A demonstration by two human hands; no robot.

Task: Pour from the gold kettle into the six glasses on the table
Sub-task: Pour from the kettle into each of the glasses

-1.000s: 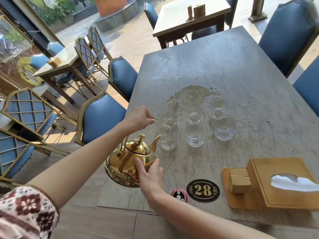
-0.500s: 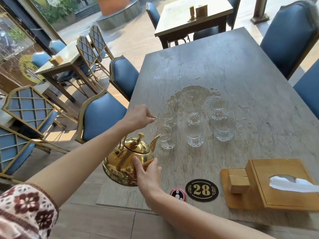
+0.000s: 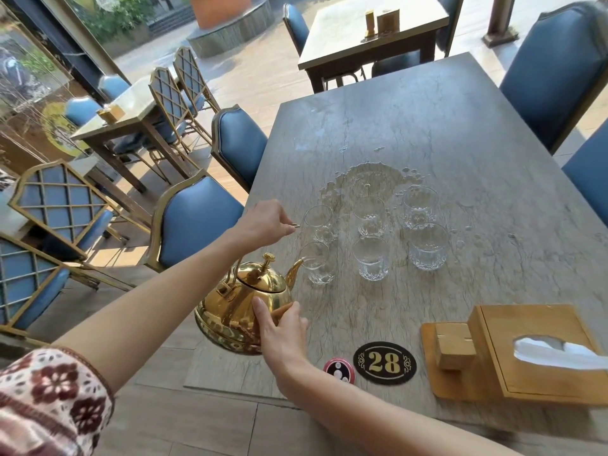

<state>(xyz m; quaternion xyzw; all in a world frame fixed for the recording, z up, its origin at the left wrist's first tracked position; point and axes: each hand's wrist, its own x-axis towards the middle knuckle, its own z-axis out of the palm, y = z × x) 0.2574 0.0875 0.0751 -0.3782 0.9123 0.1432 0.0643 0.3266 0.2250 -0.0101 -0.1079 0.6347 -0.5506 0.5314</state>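
The gold kettle (image 3: 241, 307) hangs over the table's near-left edge, tilted toward the glasses. My left hand (image 3: 263, 222) is closed on its thin hoop handle from above. My right hand (image 3: 279, 327) grips the kettle's body low on the near side. The spout tip (image 3: 300, 262) is at the rim of the near-left glass (image 3: 317, 268). Six clear glasses stand in two rows of three: near-middle (image 3: 373, 260), near-right (image 3: 427, 246), far-left (image 3: 319, 223), far-middle (image 3: 370, 214), far-right (image 3: 419, 205). No stream of liquid is visible.
A puddle of water (image 3: 371, 177) lies just beyond the glasses on the grey stone table (image 3: 460, 133). A wooden tissue box (image 3: 539, 353), a number 28 plaque (image 3: 385, 363) and a small round badge (image 3: 339, 373) sit at the near edge. Blue chairs (image 3: 197, 222) line the left side.
The kettle has risen slightly and its spout has edged closer to the near-left glass rim. Both hands keep the same hold.
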